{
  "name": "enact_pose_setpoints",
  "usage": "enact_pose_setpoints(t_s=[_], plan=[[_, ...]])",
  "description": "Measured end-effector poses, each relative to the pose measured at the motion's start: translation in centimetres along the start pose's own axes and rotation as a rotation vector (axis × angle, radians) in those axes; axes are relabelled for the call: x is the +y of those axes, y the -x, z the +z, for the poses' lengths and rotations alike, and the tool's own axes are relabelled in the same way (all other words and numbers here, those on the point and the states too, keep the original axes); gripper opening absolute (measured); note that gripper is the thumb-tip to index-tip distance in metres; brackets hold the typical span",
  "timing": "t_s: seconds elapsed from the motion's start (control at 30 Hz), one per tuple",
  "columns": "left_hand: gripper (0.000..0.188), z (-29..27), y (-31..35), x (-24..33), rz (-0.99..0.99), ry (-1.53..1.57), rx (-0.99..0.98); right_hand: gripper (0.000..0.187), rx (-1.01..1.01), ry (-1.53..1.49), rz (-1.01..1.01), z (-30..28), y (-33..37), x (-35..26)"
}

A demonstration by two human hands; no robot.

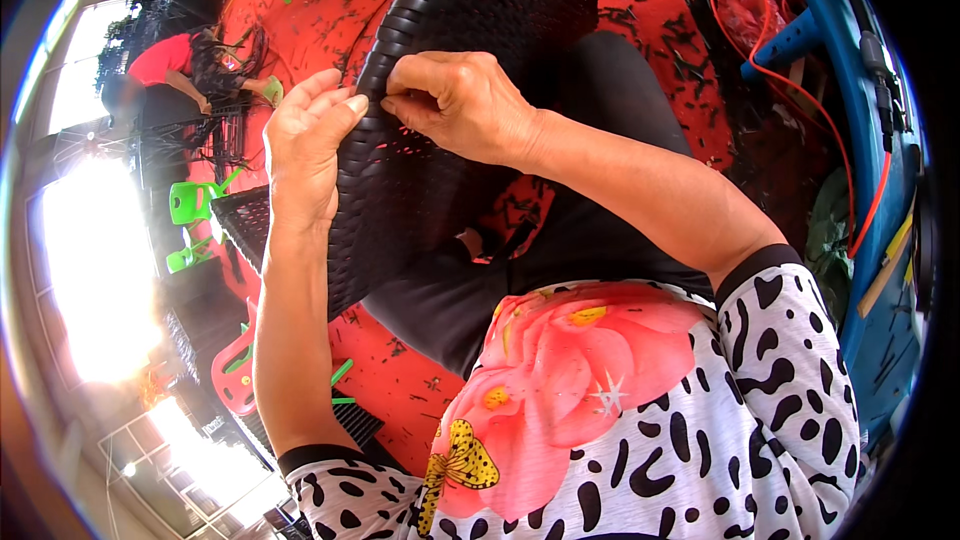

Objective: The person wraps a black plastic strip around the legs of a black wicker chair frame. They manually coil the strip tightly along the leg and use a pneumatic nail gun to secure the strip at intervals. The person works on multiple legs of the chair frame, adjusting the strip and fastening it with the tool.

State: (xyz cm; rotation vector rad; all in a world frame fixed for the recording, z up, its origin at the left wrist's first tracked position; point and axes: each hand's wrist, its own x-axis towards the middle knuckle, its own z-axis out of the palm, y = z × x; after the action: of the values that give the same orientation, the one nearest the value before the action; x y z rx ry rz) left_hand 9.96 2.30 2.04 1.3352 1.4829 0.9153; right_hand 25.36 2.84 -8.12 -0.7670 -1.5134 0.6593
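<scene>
Nearest of all is the person's shirt [720,440], white with black spots, a big pink flower [590,370] and a yellow butterfly [470,455] showing on its front, below both grips. Beyond it, the black woven panel [485,10] stands at a slant, its thick wrapped edge [385,35] passing between the two grips.

On the near side of that edge, the left grip [303,145] has its thumb tip against the wrapping, fingers loosely bent just beside it; I cannot tell whether anything sits between them. Across the edge, the right grip [465,105] is narrow, fingertips drawn in close to the weave, and from where I stand I cannot tell whether they pinch a strand.

Dark trousers [640,90] show to the right of the right grip and again below it, the legs folded around the panel. Farther out spreads the red floor [365,330], littered with short black scraps. Well to the left of the left grip, another person in a red top [165,60] bends low, with a green chair [190,202] standing nearer and a pinkish-red chair [235,370] farther down. Far right of the right grip, an orange cord [850,160] loops beside a blue tabletop [890,360]. Bright windows [95,260] glare beyond the left grip.
</scene>
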Motion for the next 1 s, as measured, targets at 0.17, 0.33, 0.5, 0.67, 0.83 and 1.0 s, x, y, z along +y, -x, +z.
enact_pose_setpoints(t_s=[0.17, 0.33, 0.5, 0.67, 0.83, 1.0], plan=[[0.055, 0.0, 0.1, 0.1, 0.007, 0.014, -0.009, 0.016, -0.032, 0.037, -0.024, -0.3, -0.5, -0.1], [0.054, -0.1, 0.4, 0.0, 0.046, -0.014, -0.041, 0.017, -0.036, 0.058, -0.020, -0.3, -0.5, -0.1], [0.048, -0.2, 0.9, -0.4, 0.105, -0.030, -0.006, 0.016, -0.027, 0.047, 0.009, -0.1, -0.7, -0.4], [0.041, 0.0, 0.7, -0.3, 0.080, -0.031, 0.022, 0.016, -0.003, 0.050, 0.009, 0.2, -0.7, -0.5], [0.038, -0.6, -0.1, 0.1, -0.034, 0.004, -0.080, 0.015, -0.005, 0.073, -0.027, 0.3, -0.6, -0.4], [0.036, -0.9, -0.4, 0.2, -0.105, 0.056, -0.134, 0.014, -0.013, 0.099, -0.052, -0.1, -0.7, -0.4]])
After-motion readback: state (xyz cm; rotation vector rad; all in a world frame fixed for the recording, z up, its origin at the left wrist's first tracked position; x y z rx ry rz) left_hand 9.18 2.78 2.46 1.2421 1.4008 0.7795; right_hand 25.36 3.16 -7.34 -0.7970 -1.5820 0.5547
